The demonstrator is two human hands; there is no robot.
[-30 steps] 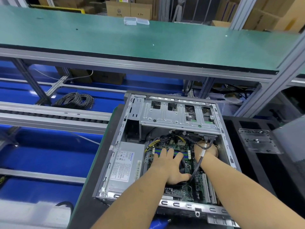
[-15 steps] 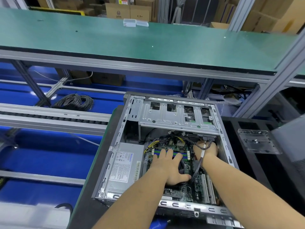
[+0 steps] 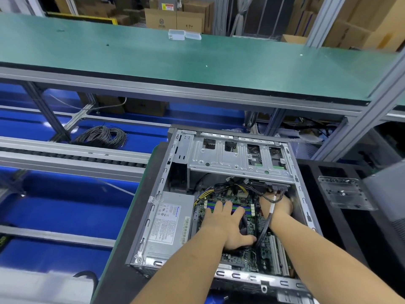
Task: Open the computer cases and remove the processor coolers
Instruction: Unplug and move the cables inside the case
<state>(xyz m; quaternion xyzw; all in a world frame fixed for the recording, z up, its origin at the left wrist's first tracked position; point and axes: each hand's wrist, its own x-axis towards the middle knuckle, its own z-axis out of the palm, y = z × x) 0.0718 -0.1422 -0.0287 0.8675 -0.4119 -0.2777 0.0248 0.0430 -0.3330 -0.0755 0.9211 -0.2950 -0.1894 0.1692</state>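
An open grey computer case (image 3: 156, 207) lies on its side on the bench, with its motherboard (image 3: 270, 244) exposed. My left hand (image 3: 226, 226) rests flat, fingers spread, on the dark processor cooler (image 3: 246, 224), which it mostly covers. My right hand (image 3: 277, 207) reaches deeper in, under the drive cage (image 3: 236, 159), among black and yellow wires. Its fingers are hidden. A grey cable (image 3: 264, 230) with a white tag crosses over that wrist.
A silver power supply (image 3: 168, 224) fills the case's left side. A black panel (image 3: 333, 233) with a clear plastic bracket (image 3: 344, 194) lies to the right. A green shelf (image 3: 175, 58) spans above. A wire coil (image 3: 103, 137) and a conveyor rail (image 3: 65, 159) are to the left.
Both hands stay in the same places inside the case. Only the camera view shifts a little.
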